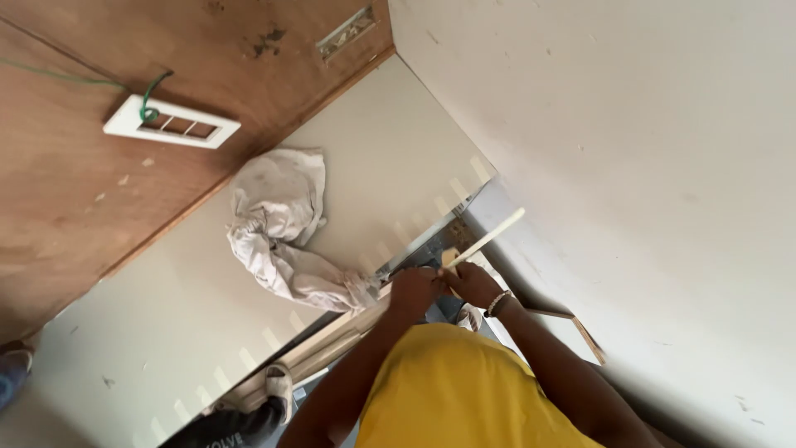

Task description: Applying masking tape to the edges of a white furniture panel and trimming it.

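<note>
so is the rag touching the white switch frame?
No, the rag lies on the pale panel, well apart from the white frame, which sits on the brown board.

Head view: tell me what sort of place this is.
Probably a room under renovation or fit-out. A white switch frame with a green wire lies loose on a bare, stained plywood panel, a crumpled dust cloth lies on a pale board, and both hands work a thin pale strip.
</note>
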